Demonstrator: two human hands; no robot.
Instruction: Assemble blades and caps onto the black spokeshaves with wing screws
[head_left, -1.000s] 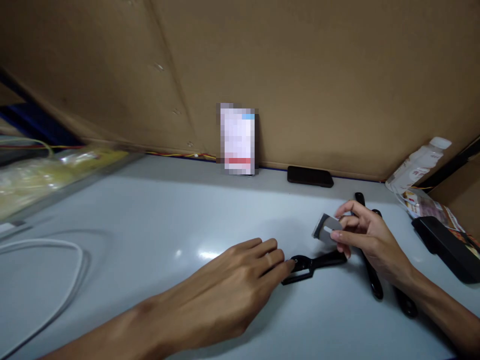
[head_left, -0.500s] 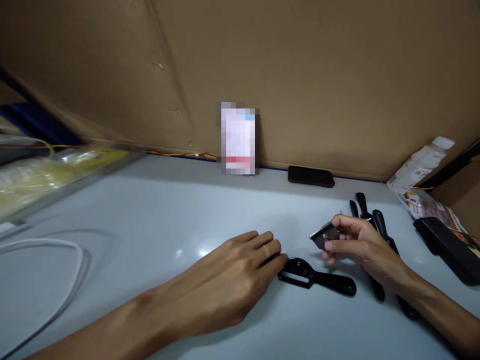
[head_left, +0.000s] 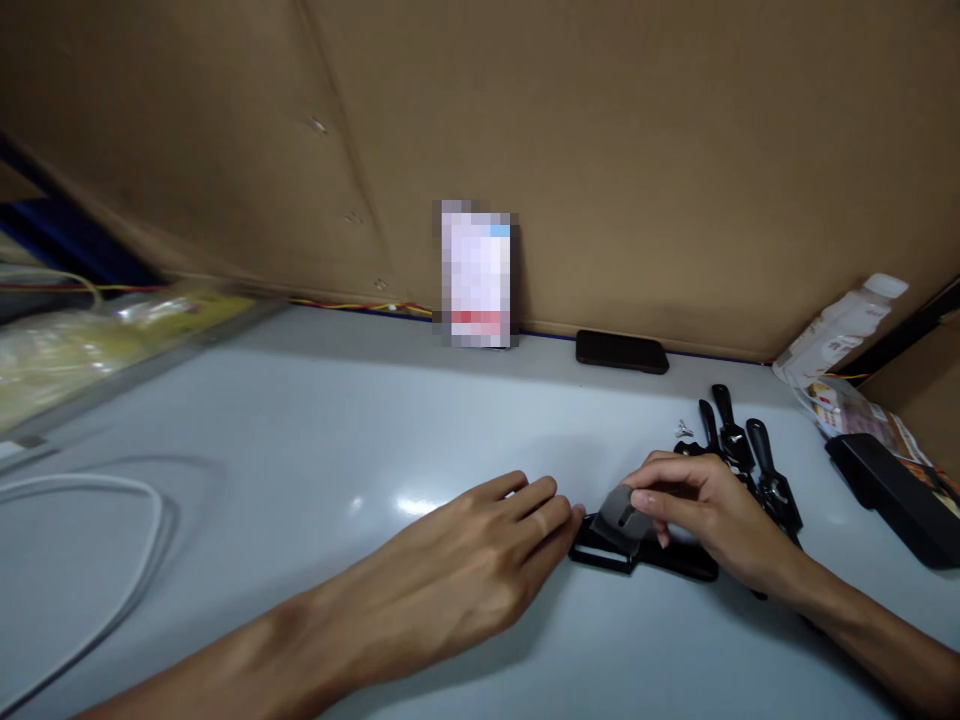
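A black spokeshave body (head_left: 684, 560) lies on the grey table with its slotted middle and right handle in sight. My left hand (head_left: 499, 555) is closed over its left end, hiding that handle. Between thumb and fingers, my right hand (head_left: 701, 508) pinches a flat grey metal blade (head_left: 615, 512) with a slot in it. The blade is tilted over the middle of the body and overlaps it; whether they touch I cannot tell. Several more black spokeshaves (head_left: 777, 490) lie beyond my right hand, with small silvery screws (head_left: 683, 430) beside them.
A dark phone (head_left: 622, 352) and a blurred upright card (head_left: 476, 280) are by the cardboard wall (head_left: 637, 150). At right are a bottle (head_left: 840, 330), a food packet (head_left: 862, 412) and a long black object (head_left: 896, 500). A white cable (head_left: 154, 540) and plastic bags (head_left: 112, 345) lie left.
My right hand has brought the blade left and down over the spokeshave body, turning its flat face into view. The body and my left hand have shifted slightly right.
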